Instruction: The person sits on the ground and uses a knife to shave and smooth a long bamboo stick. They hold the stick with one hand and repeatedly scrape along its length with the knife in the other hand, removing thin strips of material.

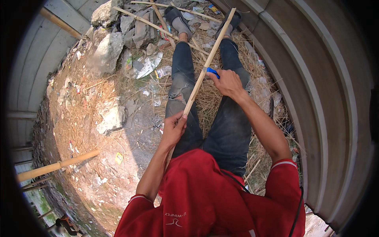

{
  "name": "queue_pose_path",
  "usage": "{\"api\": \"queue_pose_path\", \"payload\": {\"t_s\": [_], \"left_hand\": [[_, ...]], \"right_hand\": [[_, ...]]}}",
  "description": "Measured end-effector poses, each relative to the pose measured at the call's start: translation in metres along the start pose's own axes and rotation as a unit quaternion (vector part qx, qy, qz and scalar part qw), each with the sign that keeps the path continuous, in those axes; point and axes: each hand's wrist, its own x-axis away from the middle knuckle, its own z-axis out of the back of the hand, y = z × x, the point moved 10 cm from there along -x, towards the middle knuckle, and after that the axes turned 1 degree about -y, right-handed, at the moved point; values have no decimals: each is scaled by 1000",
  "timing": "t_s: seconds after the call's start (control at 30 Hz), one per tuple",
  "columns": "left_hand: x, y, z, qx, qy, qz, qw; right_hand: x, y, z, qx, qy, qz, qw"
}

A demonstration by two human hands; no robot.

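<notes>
A long pale bamboo strip [218, 44] slants across my outstretched legs, from near my lap up toward my right foot. My left hand [173, 129] is closed around its lower part, thumb along the top. In my closed right hand [229, 83] is a blue-handled knife [213, 72]. The knife's front end meets the right side of the strip at about its middle; its blade is too small to make out. Straw shavings [207, 104] lie on the ground between my legs.
More bamboo strips [147, 21] lie crossed near my feet. Rocks [107, 53] are piled at the upper left. A corrugated metal wall [312, 79] rises close on my right. A bamboo pole [59, 165] juts in from the left over ground with litter.
</notes>
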Motion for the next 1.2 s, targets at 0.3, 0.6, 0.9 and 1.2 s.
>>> {"api": "queue_pose_path", "payload": {"t_s": [0.3, 0.6, 0.9, 1.2], "left_hand": [[-12, -12, 7, 41, -31, 43, 998], [-19, -2, 8, 50, -27, 38, 998], [13, -22, 9, 26, -26, 57, 998], [-6, -1, 11, -7, -18, 17, 1000]], "right_hand": [[46, -40, -34, -54, -94, 87, 990], [85, -79, -58, -35, -138, 126, 982], [18, 4, -3, 19, -49, 27, 998], [68, -58, -44, -15, -105, 90, 990]]}}
